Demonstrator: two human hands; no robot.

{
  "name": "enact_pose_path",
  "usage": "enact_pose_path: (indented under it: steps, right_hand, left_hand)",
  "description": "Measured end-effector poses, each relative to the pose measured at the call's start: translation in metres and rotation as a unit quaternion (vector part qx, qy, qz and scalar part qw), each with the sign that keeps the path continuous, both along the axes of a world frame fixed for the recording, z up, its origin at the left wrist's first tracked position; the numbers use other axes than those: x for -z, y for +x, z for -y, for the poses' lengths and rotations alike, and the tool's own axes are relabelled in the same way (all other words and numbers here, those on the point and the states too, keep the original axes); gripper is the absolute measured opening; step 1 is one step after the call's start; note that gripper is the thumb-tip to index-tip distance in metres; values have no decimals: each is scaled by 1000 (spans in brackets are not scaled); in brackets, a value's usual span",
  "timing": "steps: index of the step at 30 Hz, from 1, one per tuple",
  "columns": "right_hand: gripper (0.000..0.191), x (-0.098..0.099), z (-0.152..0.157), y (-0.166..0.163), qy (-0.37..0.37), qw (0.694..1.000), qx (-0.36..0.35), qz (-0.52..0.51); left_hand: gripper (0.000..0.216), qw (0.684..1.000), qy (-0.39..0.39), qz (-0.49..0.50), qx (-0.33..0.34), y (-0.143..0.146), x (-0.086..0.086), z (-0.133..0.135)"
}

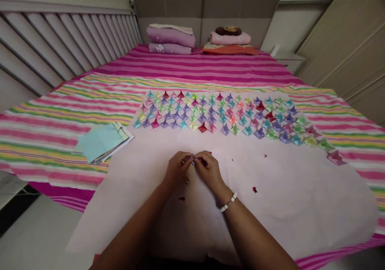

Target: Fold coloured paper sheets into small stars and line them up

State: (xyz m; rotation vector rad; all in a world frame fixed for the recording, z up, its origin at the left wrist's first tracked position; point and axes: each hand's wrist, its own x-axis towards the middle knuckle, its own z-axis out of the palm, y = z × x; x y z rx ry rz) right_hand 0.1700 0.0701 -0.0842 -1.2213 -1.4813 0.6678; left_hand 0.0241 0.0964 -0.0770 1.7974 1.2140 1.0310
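Fingertips (190, 157) of the left hand (176, 169) and right hand (210, 170) pinch a small paper piece (193, 161) just below the frame's centre; I can't make out its shape. Red scraps (254, 189) dot the pale sheet (300, 210). Colourful folded papers (155, 123) stand in rows above, with a paper stack (104, 142) at left.

Bedroom interior. Upper centre: two-tone headboard (210, 9), taupe above and paler grey below, divided by vertical seams, against a pale wall (296, 25). Upper left: slatted railing (60, 10), grey, running along the side of the bed. Centre: bedspread (192, 67) striped in magenta and pink, overlaid nearer the viewer by a multicoloured striped sheet (54, 121). Right of the headboard: white bedside cabinet (290, 57); at far upper right, beige panelled wardrobe (349, 45). Lower left: light grey floor (36, 230) with a black band. Illumination soft and dim; lower right corner shadowed.
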Motion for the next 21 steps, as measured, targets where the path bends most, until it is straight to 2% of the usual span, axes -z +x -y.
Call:
enact_pose_path:
  steps: [6, 12, 16, 21]
  right_hand:
    - [13, -3, 3, 1, -2, 1000, 15, 16]
    - [11, -6, 7, 2, -14, 999, 32, 7]
    - [11, -7, 8, 1, -16, 999, 34, 2]
    - [12, -7, 9, 1, -11, 999, 39, -1]
  left_hand:
    - [10, 1000, 19, -1, -18, 6, 1, 3]
    - [10, 993, -54, 54, -87, 4, -4, 8]
    - [13, 988, -85, 60, -110, 3, -6, 9]
    - [7, 988, -86, 59, -114, 6, -6, 9]
